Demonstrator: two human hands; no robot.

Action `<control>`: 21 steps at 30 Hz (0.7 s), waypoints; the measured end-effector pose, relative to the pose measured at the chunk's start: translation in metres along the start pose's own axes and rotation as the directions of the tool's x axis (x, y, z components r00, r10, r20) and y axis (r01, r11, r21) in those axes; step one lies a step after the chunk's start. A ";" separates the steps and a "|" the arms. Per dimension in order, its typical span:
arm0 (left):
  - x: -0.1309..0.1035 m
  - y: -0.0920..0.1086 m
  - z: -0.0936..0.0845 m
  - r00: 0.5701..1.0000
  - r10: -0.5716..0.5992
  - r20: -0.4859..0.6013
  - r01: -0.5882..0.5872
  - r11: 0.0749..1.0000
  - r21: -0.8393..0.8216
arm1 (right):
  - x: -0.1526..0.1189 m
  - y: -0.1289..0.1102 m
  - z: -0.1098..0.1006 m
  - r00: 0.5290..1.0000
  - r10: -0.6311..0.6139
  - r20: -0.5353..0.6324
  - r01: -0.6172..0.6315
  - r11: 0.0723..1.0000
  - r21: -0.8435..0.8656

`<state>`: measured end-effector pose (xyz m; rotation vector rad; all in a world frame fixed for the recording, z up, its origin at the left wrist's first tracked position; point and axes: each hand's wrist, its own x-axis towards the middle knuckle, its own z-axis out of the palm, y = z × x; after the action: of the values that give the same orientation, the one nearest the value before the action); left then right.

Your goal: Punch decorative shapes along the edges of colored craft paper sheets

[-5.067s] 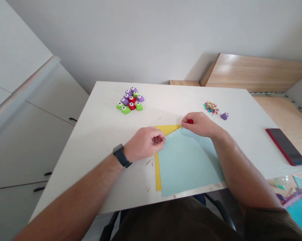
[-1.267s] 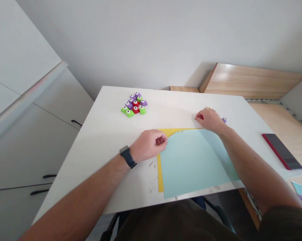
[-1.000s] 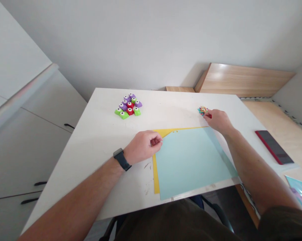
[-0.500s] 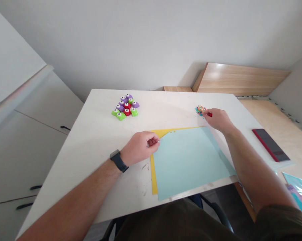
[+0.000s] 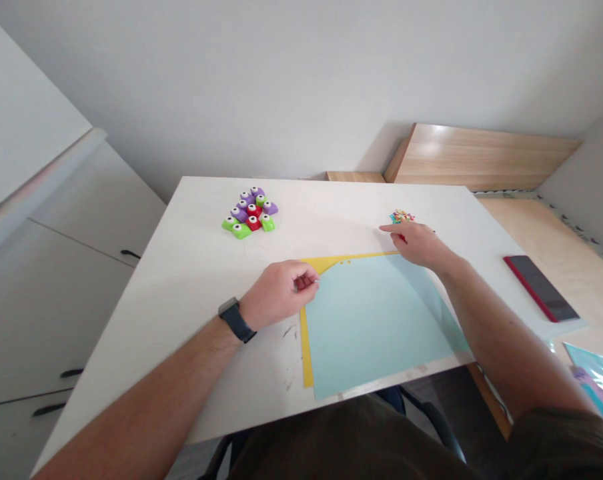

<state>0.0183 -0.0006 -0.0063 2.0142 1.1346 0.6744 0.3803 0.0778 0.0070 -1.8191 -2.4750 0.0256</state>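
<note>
My left hand is closed in a pinch at the upper left corner of a light blue sheet of paper, and the edge there bends up toward the fingers. Beneath it, a yellow sheet shows along the left and top edges. Tiny yellow bits lie near the blue sheet's top edge. My right hand hovers by that edge with the index finger stretched left; its other fingers curl around a small red thing, mostly hidden. Just behind it lies a heap of small multicoloured paper bits.
Several purple, green and red craft punches with eye-like tops stand grouped at the back left of the white table. A phone with a red edge lies to the right. A wooden panel leans behind.
My right hand has moved slightly left and nearer from the heap, its index finger now stretched out instead of pinching. My left hand stays where it was.
</note>
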 end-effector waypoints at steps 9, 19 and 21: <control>0.000 -0.001 0.000 1.000 0.004 -0.002 -0.004 1.000 -0.004 | 0.008 0.018 0.001 0.986 0.111 0.125 -0.090 0.982 -0.164; 0.000 0.001 0.000 1.000 0.006 -0.014 -0.006 1.000 -0.009 | -0.008 0.036 -0.007 0.966 0.258 0.029 -0.253 0.959 -0.126; 0.000 0.001 -0.001 1.000 0.001 -0.023 -0.001 1.000 -0.007 | -0.010 0.038 -0.009 0.955 0.297 -0.018 -0.297 0.950 -0.096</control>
<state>0.0186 -0.0004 -0.0052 2.0057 1.1432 0.7027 0.4197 0.0791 0.0131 -2.2137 -2.2116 -0.0847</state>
